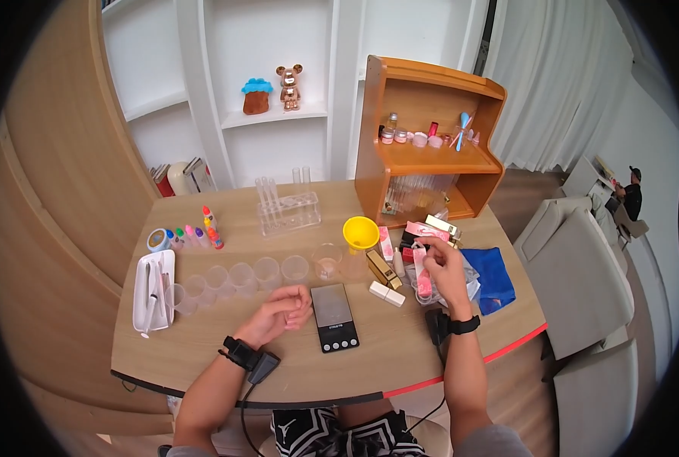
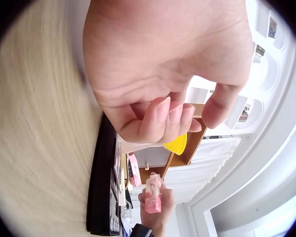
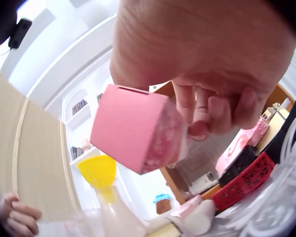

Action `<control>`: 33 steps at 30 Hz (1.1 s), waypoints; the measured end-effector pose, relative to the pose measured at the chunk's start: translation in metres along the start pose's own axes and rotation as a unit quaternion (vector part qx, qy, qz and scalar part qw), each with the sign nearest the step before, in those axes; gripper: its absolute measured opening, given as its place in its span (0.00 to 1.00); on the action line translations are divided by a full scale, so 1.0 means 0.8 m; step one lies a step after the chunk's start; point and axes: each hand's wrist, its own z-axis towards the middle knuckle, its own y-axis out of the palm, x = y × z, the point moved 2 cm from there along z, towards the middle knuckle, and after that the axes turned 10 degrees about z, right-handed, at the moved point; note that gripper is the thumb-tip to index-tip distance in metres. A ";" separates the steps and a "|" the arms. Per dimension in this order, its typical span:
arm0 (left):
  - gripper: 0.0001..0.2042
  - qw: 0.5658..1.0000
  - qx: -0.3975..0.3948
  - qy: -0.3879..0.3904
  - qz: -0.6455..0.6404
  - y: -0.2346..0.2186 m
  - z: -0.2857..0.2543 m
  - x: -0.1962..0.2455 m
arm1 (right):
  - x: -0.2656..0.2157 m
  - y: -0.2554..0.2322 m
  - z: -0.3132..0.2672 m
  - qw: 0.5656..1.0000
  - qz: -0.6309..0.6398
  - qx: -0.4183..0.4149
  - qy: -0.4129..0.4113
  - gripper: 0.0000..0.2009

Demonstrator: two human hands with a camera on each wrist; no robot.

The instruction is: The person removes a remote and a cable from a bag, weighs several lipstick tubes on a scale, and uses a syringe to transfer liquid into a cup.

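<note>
My right hand (image 1: 448,273) grips a small pink patterned cardboard box (image 1: 422,276) near its upper end, above the cluttered right side of the table. In the right wrist view the plain pink end of that box (image 3: 126,128) faces the camera. My left hand (image 1: 278,314), its fingers loosely curled with nothing in them, is beside a black digital scale (image 1: 338,335). The left wrist view shows the bent fingers (image 2: 160,118) and the thumb apart from them. Around the right hand lie a white tube-like box (image 1: 386,294), a gold box (image 1: 384,270) and several pink boxes.
A row of clear plastic cups (image 1: 242,279) runs left of a yellow funnel (image 1: 361,233). Farther back stands a clear test tube rack (image 1: 290,215). A white tray (image 1: 143,305) and several small color bottles (image 1: 215,238) are at left. A blue pouch (image 1: 492,280) and wooden shelf (image 1: 435,158) are at right.
</note>
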 end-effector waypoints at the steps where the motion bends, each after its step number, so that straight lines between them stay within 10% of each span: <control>1: 0.11 1.000 -0.002 -0.001 0.002 -0.001 0.001 -0.002 | -0.001 0.003 -0.001 1.000 -0.001 -0.001 0.002 0.18; 4: 0.08 1.000 -0.006 -0.017 -0.005 0.003 -0.001 -0.003 | -0.017 0.022 -0.006 0.942 0.303 -0.126 0.066 0.22; 16: 0.29 0.995 -0.085 0.044 0.019 0.036 0.009 -0.026 | -0.059 0.145 -0.039 0.892 0.276 -0.346 0.097 0.27; 27: 0.20 1.000 -0.014 0.009 0.013 0.018 0.004 -0.024 | -0.059 0.118 -0.013 0.951 0.086 -0.297 -0.016 0.12; 33: 0.20 0.996 0.073 0.007 0.044 0.002 -0.001 -0.011 | -0.021 0.022 0.031 0.999 -0.007 -0.029 -0.014 0.06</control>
